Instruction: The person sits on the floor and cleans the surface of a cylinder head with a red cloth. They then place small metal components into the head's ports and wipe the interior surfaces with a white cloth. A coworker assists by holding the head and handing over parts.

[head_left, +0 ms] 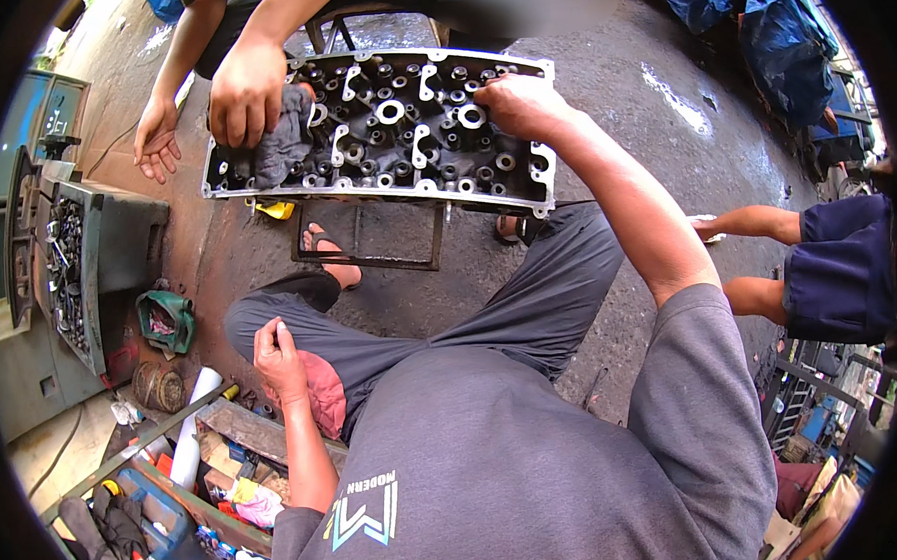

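Note:
A grey metal engine cylinder head (389,187) lies in front of me, its open side up, showing round bores, springs and pale brackets. My right hand (519,103) reaches onto its far right part, fingers curled down among the fittings; what they grip is hidden. On my left thigh rests my left hand (280,361), fingers curled and thumb pressed to them, and whatever is inside cannot be seen. A red cloth (319,394) lies beside that wrist. Across from me, another person's hand (250,96) presses a dark rag (285,147) onto the head's left end; their other hand (157,139) hangs open beside it.
A metal frame stand (368,261) is under the cylinder head. To the left are a drawer of sockets and tools (66,267), a green container (166,322) and a cluttered toolbox (223,510). Another person's legs (761,224) show at right, below a blue tarp (774,51).

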Available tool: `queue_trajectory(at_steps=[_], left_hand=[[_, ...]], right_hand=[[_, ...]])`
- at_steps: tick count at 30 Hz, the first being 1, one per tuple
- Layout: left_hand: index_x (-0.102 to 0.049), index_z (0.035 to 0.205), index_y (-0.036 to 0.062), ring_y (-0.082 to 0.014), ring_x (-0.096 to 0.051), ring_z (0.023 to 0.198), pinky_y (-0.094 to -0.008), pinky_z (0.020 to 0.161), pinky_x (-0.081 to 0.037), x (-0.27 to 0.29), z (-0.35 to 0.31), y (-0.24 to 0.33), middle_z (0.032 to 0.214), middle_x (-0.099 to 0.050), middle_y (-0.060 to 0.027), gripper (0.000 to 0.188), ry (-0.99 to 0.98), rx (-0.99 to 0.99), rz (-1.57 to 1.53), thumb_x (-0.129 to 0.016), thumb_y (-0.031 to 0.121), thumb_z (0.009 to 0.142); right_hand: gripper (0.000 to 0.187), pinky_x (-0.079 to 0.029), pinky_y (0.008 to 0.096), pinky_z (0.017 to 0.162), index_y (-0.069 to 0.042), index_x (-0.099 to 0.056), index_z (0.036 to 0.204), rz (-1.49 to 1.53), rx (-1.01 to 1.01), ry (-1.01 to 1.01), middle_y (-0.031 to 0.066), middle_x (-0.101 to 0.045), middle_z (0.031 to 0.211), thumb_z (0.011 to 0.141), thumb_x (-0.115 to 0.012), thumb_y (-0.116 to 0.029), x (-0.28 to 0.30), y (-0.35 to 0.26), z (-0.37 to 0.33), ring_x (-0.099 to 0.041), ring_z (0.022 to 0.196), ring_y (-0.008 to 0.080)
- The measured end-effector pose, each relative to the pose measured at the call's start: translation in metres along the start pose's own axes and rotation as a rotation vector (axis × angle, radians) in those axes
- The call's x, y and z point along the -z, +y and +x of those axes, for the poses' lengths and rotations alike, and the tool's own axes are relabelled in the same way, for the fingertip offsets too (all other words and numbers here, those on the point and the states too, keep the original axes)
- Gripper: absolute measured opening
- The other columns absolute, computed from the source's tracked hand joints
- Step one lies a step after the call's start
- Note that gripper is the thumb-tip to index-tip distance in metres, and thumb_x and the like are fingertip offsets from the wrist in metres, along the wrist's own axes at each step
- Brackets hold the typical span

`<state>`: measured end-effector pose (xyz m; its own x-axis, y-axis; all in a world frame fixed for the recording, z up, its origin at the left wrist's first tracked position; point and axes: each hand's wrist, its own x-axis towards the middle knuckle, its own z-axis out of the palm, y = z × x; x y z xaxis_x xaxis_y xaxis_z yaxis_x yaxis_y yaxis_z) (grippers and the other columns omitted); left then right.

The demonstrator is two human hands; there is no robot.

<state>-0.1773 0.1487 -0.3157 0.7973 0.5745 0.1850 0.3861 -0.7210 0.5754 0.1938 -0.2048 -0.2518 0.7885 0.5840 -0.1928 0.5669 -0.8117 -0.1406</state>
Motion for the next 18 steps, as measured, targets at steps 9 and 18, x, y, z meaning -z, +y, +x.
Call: queue_trajectory(at_steps=[9,18], left_hand=[[-0.069,0.091,0.0014,-0.0329,-0.065,0.078,-0.0426,0.071,-0.051,0.004,0.001,0.000,0.087,-0.067,-0.0155,0.015,0.019,0.065,0.045,-0.064,0.015,0.091],[-0.069,0.087,0.0041,-0.0315,-0.067,0.079,-0.0406,0.072,-0.053,0.011,0.000,0.003,0.083,-0.068,-0.0120,0.010,0.119,-0.010,-0.001,-0.068,0.014,0.085]], right_hand=[[0.017,-0.057,0.0474,0.077,-0.006,-0.071,0.094,-0.013,0.083,-0.060,0.0184,-0.068,0.087,0.084,-0.061,-0.014,-0.021,0.027,0.020,-0.070,0.087,0.0351],[0.014,-0.055,0.0491,0.073,-0.006,-0.071,0.080,0.089,0.059,-0.043,0.0219,-0.069,0.078,0.080,-0.059,-0.011,0.002,0.015,0.010,-0.069,0.076,0.0394]])
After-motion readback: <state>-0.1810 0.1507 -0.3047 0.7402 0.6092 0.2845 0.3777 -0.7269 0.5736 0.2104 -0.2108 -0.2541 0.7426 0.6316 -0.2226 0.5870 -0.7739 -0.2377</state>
